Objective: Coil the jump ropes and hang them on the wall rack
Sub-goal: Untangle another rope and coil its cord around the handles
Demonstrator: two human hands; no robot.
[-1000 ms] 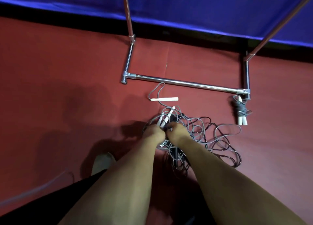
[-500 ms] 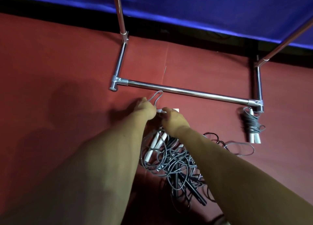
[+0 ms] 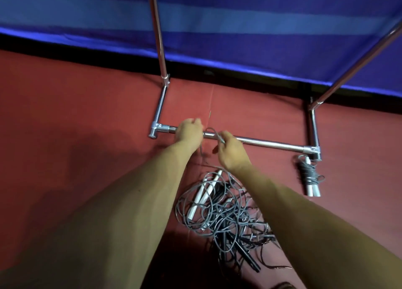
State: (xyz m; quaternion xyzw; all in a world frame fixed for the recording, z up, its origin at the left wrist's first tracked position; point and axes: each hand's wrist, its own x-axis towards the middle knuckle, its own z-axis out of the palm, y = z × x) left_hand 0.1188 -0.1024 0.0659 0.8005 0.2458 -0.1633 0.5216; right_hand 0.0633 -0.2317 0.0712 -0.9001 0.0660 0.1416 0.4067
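**One rope coming up out of the pile**

Far left, red floor (image 3: 76,115), nothing on it but my shadow. Then the rack bar (image 3: 272,145), chrome, low, running L to R along the floor.

Left hand (image 3: 188,130) is up in front of the bar's left end. Its fingers (image 3: 194,121) are curled tight, and the grey rope (image 3: 215,133) runs straight into that fist w/ a strand hanging below. I reckon it's gripped. Can't see a handle in there.

Just right of it, a small loop of the rope stands up across the bar. Right hand (image 3: 231,153) pinches the loop, fingers closed on the cord. Hands are close together on purpose, I'd say: one anchors, the other feeds, so the first turn of a coil can form.

Below the right forearm is the tangle (image 3: 219,215), grey cords and white handles (image 3: 203,193) in a heap on the floor, still to sort. Far right, a coiled rope (image 3: 309,173) lies wound tight just beside the bar's corner joint. So that one's coiled but not hung.

Vs. half a sec ago, both hands were lower, on a white handle lying on the floor short of the bar. Now they're up over the bar and that handle's gone from the floor. A full sec ago both were down in the tangle. My view has tipped up too, showing more blue wall.
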